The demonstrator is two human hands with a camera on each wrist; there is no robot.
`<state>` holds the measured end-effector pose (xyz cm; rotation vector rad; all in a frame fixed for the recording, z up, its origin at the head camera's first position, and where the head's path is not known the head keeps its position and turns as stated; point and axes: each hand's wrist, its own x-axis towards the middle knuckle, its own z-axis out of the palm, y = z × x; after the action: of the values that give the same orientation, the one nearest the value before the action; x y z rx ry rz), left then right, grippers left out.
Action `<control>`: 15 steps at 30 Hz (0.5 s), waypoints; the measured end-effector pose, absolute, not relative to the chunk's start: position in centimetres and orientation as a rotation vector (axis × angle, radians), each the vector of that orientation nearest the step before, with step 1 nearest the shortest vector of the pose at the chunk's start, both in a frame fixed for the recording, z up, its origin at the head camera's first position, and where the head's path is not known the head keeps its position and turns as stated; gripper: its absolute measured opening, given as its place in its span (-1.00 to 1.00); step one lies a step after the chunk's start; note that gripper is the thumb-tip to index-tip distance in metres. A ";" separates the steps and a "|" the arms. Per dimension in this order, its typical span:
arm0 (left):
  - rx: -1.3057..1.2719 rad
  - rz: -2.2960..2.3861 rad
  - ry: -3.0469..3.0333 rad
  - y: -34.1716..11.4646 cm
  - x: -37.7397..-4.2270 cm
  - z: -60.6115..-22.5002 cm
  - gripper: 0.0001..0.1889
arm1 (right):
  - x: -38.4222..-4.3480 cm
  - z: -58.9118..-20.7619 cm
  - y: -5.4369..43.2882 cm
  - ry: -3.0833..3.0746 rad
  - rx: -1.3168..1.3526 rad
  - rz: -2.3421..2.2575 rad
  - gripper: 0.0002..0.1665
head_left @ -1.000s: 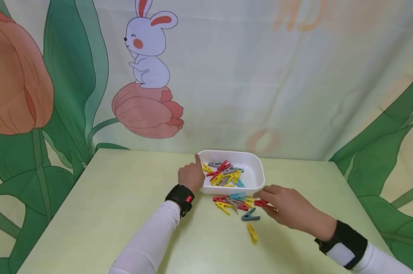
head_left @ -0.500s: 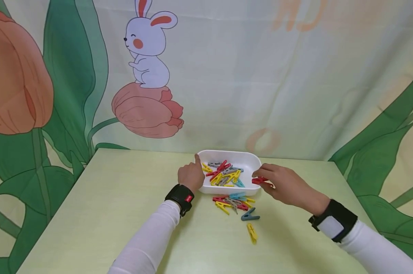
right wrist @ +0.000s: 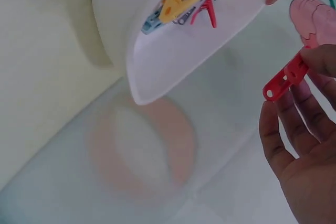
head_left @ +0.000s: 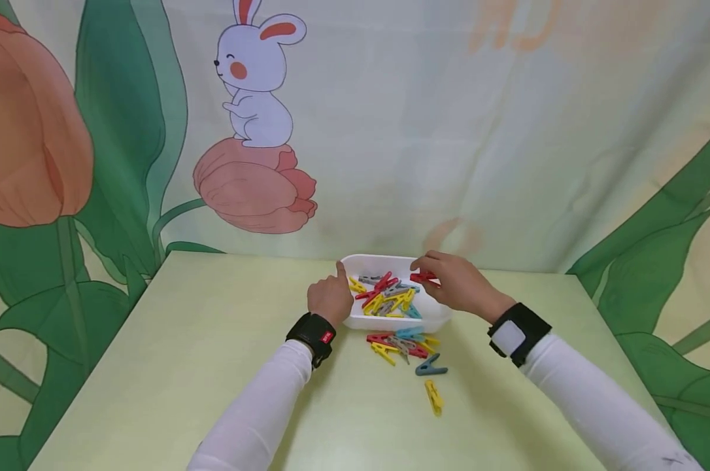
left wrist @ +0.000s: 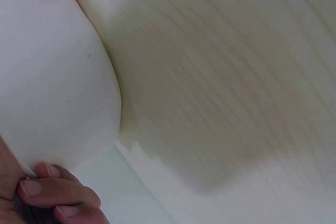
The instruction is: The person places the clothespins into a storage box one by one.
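Note:
My right hand [head_left: 459, 282] pinches a red clothespin [right wrist: 286, 80] between thumb and fingertips, over the right half of a white tray [head_left: 369, 322]. Inside the tray, several red, yellow, grey and blue clothespins [head_left: 384, 282] lie heaped toward the left. At the tray's left end, my left hand [head_left: 330, 301] grips the rim, thumb along the edge; the left wrist view shows its fingers [left wrist: 60, 192] curled at the tray wall. In front of the tray lies a pile of mixed clothespins [head_left: 383, 352]. Nearer me are a blue-grey clothespin [head_left: 428, 367] and a yellow clothespin [head_left: 433, 397].
The tray stands near the back edge of a pale yellow table [head_left: 214, 366]. Just behind the table hangs a curtain [head_left: 378, 131] printed with a rabbit, tulips and leaves.
My right hand has carried the red clothespin from beside the table pile, up and leftward, to above the tray. My left hand has stayed at the tray's rim.

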<state>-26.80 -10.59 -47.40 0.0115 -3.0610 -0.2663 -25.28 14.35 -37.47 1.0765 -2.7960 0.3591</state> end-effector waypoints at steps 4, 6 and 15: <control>0.008 -0.256 -3.072 -10.5 -26.9 -46.9 -0.26 | -26.9 -38.7 13.7 -2.839 1.075 0.359 -0.64; 0.013 -0.254 -3.075 -10.6 -27.0 -46.7 -0.26 | -27.4 -39.2 13.2 -2.858 1.069 0.360 -0.63; 0.024 -0.250 -3.067 -10.6 -27.2 -47.2 -0.26 | -28.7 -40.8 12.1 -2.969 0.961 0.388 -0.60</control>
<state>-27.22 -10.56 -47.17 0.0236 -3.0671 -0.2501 -28.70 12.11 -40.83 0.9605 -2.9694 0.3884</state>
